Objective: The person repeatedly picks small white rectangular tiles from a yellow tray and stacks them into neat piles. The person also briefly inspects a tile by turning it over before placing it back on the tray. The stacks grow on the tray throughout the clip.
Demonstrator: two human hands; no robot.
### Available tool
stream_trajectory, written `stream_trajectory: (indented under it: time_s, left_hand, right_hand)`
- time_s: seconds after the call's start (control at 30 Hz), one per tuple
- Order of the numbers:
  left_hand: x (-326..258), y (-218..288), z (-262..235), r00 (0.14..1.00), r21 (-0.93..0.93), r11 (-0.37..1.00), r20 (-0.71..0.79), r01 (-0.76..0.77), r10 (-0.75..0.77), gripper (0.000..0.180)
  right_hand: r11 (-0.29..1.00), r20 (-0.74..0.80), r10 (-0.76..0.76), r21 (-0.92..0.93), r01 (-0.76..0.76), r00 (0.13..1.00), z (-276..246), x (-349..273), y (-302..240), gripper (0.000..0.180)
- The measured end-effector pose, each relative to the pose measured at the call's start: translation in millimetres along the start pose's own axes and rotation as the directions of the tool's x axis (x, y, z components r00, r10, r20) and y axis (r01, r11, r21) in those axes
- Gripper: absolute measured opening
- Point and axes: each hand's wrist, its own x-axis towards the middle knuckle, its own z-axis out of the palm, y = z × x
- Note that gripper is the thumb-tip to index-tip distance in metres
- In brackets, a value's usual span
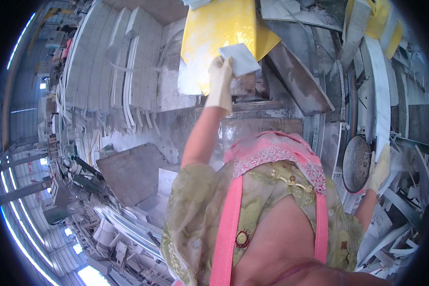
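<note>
My left hand (220,82), in a pale glove, is stretched out ahead and grips a small square white tile piece (241,59) by its lower left corner. The piece is held up in front of a large yellow slab (214,28). My right hand (379,168), also gloved, is down at the right and closes on the lower end of a long white stone strip (381,95). A round dark metal pan (356,164) lies right beside that hand. My chest, in a green patterned top with pink straps, fills the lower middle.
Grey stone slabs (300,78) lean behind the tile piece. White curved mouldings and stacked white blocks (105,62) stand at the left. A brown board (133,171) lies lower left. Broken white offcuts (395,229) pile up at the right.
</note>
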Motion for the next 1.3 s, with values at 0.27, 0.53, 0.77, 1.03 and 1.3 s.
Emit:
stream_trajectory:
  time_s: [0.27, 0.53, 0.77, 1.03, 1.3]
  left_hand:
    - [85, 7, -84, 0.982, 0.332, 0.943, 0.180, -0.014, -0.049, 0.030]
    - [108, 4, -85, 0.971, 0.435, 0.898, 0.234, -0.066, -0.043, 0.043]
    - [120, 4, -72, 0.941, 0.471, 0.882, 0.307, -0.021, -0.142, 0.067]
    - [113, -21, -41, 0.956, 0.164, 0.986, 0.287, 0.019, -0.066, 0.055]
    - [107, -23, -42, 0.977, 0.218, 0.976, 0.209, -0.005, -0.041, 0.069]
  right_hand:
    - [0.786, 0.160, 0.171, 0.573, -0.232, 0.972, -98, 57, -115, 0.042]
    - [-0.441, 0.222, -0.259, 0.839, -0.320, 0.940, -109, 135, -494, 0.040]
    - [0.339, 0.249, -0.488, 0.937, -0.081, 0.837, -80, 166, -606, 0.060]
    - [0.051, -0.287, -0.629, 0.912, 0.407, 0.722, -71, 142, -510, 0.059]
    - [0.737, 0.071, 0.346, 0.597, -0.318, 0.936, -29, 50, -107, 0.052]
